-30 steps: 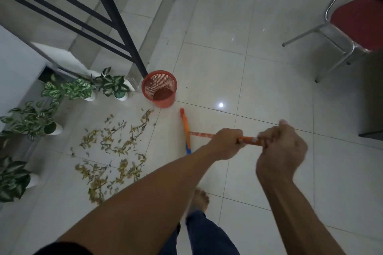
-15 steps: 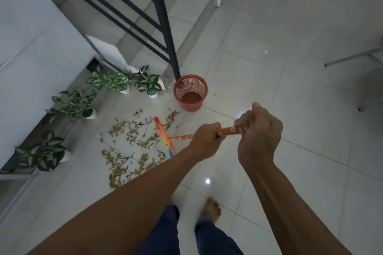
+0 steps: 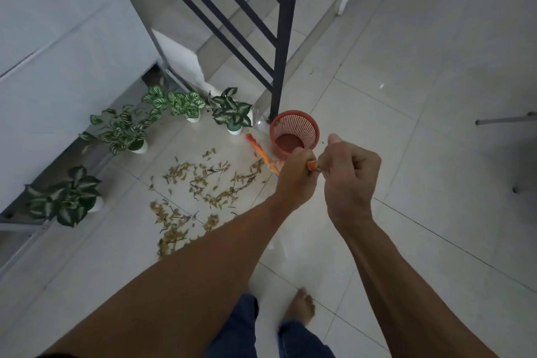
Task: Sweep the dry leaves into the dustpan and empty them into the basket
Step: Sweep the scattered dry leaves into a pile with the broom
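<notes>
A: First entry, the hands?

B: Two listed. The left hand [image 3: 295, 176] and right hand [image 3: 350, 174] are both wrapped tight round the orange broom handle [image 3: 311, 165]. They sit close together, nearly touching. The left is lower on the shaft, the right at its top end with the thumb raised.

A: And the working end?

B: One broom head [image 3: 261, 152], a narrow orange-and-blue strip low over the floor [image 3: 406, 183]. Whether it touches the tiles I cannot tell. Its long axis runs from the hands away towards the basket, with the far end just beside the basket's left side.

A: The basket itself?

B: One basket [image 3: 305, 125] of red mesh, upright at the base of the black railing post [image 3: 285, 38], just beyond the hands. I can make out nothing inside it.

A: Leaves?

B: The dry leaves [image 3: 203, 180] are scattered loose on the floor, all to the left of the broom head. They lie between it and the row of potted plants [image 3: 186, 104] along the wall, and the left hand is the nearer one.

A: Dustpan?

B: Not in sight.

A: So the coming move?

B: My judgement only — the head stands broadside to the leaves, so a stroke across that axis, leftward, would meet them. One drawn back towards the bare foot [image 3: 300, 306] looks safer than pushing them under the pots. The pile is not yet gathered — the spread is wide.
</notes>
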`<state>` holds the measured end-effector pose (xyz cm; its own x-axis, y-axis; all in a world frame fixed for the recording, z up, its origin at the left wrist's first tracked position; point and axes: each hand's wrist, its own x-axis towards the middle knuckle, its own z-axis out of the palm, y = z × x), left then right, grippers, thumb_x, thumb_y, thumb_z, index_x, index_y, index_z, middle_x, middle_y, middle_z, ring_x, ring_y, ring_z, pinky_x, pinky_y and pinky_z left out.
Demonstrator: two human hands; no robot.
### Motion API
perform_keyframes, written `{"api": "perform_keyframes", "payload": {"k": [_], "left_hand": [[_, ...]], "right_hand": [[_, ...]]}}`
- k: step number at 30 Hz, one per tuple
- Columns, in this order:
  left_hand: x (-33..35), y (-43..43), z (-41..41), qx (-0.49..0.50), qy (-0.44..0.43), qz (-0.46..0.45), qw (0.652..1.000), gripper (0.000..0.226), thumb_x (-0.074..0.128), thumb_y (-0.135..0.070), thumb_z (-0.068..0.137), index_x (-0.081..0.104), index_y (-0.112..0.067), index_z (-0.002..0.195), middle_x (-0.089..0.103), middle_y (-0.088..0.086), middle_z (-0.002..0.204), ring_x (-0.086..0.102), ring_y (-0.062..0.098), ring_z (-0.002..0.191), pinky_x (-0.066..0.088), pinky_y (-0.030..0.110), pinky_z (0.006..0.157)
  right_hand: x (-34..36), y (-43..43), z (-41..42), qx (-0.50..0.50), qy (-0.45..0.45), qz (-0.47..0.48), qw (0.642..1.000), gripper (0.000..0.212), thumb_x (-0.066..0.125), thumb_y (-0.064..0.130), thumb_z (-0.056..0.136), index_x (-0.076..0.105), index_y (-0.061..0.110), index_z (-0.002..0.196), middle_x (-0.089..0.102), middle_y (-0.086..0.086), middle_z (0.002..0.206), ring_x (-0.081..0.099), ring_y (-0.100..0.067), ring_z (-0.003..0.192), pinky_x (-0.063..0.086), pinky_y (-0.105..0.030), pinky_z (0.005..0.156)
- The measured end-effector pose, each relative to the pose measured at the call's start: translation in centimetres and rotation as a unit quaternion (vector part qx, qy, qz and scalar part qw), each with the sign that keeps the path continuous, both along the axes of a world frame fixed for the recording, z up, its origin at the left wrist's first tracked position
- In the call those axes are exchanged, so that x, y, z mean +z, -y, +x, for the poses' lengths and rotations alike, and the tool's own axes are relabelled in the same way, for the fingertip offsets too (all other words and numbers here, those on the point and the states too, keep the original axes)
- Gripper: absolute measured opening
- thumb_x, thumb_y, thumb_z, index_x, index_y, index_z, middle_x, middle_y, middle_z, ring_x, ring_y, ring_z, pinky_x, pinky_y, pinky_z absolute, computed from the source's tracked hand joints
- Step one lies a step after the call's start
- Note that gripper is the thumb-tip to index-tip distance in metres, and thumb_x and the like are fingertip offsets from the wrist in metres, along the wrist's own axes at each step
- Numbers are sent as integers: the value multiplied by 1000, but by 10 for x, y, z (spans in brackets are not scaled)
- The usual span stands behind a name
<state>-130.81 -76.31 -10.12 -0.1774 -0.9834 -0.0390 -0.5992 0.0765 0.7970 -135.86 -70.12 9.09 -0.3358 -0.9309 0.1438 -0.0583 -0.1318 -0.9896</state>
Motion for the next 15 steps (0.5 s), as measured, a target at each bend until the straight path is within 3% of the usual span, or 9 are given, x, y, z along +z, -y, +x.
{"api": "perform_keyframes", "payload": {"k": [2, 6, 8, 9, 11, 13, 15], "left_hand": [[-17, 7, 10, 9, 15, 3, 1000, 32, 43, -35, 100, 48, -26, 69, 49, -12, 66, 54, 7, 63, 42, 24, 49], [-40, 1, 43, 14, 37, 45, 998, 31, 43, -29, 97, 46, -19, 68, 44, -12, 63, 50, 8, 63, 37, 29, 53], [-25, -9, 59, 14, 48, 51, 997, 33, 51, -27, 95, 43, -20, 65, 43, -11, 60, 46, 7, 59, 30, 23, 52], [-11, -12, 62, 17, 31, 59, 998, 34, 55, -22, 93, 39, -21, 62, 42, -10, 59, 42, 7, 56, 27, 21, 52], [24, -16, 61, 17, -24, 64, 998, 40, 57, -13, 90, 31, -25, 61, 39, -11, 59, 36, 8, 55, 22, 21, 50], [46, -17, 56, 5, -51, 55, 997, 39, 59, -13, 92, 35, -24, 63, 39, -10, 60, 38, 13, 58, 23, 22, 51], [62, -15, 50, -12, -58, 64, 996, 31, 61, -17, 96, 44, -16, 70, 44, -5, 62, 40, 13, 58, 29, 25, 53]], "right_hand": [[-7, 6, 16, 12, -11, 9, 1000, 47, 43, -1, 94, 43, -2, 46, 30, -16, 42, 27, -11, 42, 42, -42, 61], [-26, 10, 47, 16, -13, 48, 999, 44, 43, 1, 87, 37, -3, 44, 29, -14, 42, 23, -15, 44, 37, -57, 70], [-28, 7, 55, 1, -5, 62, 998, 42, 43, 3, 85, 43, -7, 45, 34, -19, 42, 25, -27, 43, 41, -53, 63], [-24, 7, 56, -12, 2, 61, 998, 41, 43, 4, 85, 46, -10, 46, 37, -21, 42, 26, -34, 43, 43, -42, 60], [-11, 9, 51, -37, 25, 47, 998, 41, 44, 7, 85, 48, -10, 47, 39, -22, 42, 25, -40, 45, 47, -27, 68], [2, 14, 42, -41, 57, 26, 997, 41, 45, 12, 85, 50, 0, 46, 40, -14, 41, 25, -32, 44, 46, -38, 77], [12, 18, 35, -38, 54, 9, 998, 51, 43, 10, 91, 53, 25, 43, 41, 8, 40, 30, -22, 43, 39, -47, 86]]}}
